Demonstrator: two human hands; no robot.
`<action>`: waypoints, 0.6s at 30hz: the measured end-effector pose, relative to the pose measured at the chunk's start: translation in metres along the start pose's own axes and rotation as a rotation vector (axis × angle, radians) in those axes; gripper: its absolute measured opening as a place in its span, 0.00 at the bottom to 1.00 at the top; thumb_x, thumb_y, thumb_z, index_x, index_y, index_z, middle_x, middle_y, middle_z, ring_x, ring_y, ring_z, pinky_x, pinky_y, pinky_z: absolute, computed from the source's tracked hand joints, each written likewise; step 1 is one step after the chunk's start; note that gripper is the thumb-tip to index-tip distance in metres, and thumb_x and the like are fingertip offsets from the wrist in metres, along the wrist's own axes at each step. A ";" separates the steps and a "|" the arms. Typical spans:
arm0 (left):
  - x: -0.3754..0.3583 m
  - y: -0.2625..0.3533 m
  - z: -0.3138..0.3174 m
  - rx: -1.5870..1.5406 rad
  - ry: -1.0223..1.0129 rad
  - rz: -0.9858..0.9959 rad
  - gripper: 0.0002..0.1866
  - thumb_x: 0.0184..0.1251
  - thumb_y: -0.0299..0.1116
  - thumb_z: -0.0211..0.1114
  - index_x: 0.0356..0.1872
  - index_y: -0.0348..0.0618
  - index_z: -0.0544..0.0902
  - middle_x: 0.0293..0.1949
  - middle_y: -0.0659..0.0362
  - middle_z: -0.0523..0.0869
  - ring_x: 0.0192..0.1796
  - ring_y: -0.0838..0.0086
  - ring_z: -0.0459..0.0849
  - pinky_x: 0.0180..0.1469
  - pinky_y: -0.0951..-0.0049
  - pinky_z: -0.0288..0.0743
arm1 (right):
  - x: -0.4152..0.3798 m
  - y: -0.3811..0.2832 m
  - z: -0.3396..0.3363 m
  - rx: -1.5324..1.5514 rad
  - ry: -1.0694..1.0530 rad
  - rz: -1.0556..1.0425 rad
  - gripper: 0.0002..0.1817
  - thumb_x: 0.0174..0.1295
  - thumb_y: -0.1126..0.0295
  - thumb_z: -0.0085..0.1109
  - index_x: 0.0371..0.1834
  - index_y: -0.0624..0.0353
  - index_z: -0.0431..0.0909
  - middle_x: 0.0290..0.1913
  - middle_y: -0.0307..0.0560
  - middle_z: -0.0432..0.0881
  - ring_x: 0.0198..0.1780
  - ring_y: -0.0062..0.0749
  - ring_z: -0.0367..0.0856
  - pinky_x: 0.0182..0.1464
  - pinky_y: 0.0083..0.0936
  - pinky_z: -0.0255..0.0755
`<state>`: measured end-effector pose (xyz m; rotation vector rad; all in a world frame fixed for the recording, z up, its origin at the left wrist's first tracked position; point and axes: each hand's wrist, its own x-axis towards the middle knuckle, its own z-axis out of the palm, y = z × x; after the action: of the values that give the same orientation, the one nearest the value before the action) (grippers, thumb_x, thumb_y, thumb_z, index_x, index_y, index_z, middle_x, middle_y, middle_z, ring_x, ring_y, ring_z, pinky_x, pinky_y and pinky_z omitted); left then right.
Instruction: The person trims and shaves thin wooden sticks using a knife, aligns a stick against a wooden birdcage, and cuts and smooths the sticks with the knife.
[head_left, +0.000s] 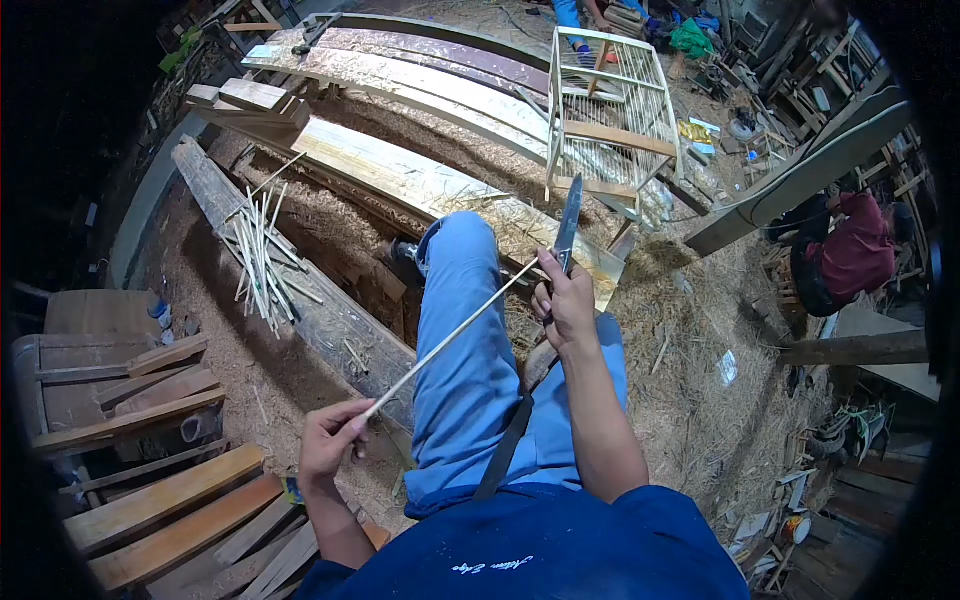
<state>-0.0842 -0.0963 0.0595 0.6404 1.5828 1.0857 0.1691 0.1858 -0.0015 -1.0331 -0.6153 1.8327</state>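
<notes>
A thin pale stick runs slantwise across my lap. My left hand pinches its lower end between thumb and fingers. At its upper end, my right hand is closed round the handle of a knife, whose long grey blade points up and away from me. The stick's upper end meets the right thumb close to the blade. To the left, a loose bundle of similar thin sticks lies across a rough plank.
Beyond my knees stand a long wooden board strewn with shavings and a slatted wooden frame. Cut timber pieces lie at lower left. A person in a dark red shirt sits at right; another person's blue-clad leg shows at top.
</notes>
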 end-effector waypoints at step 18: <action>0.019 -0.010 -0.004 -0.320 0.433 0.093 0.10 0.73 0.34 0.65 0.48 0.39 0.83 0.32 0.57 0.88 0.18 0.82 0.78 0.16 0.84 0.67 | -0.011 -0.005 -0.010 -0.014 -0.026 -0.044 0.13 0.68 0.71 0.62 0.53 0.64 0.77 0.34 0.45 0.86 0.13 0.12 0.62 0.14 0.15 0.55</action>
<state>-0.0925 -0.0860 0.0424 0.2741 1.6970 1.5865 0.1822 0.1782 0.0017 -0.9986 -0.6624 1.8086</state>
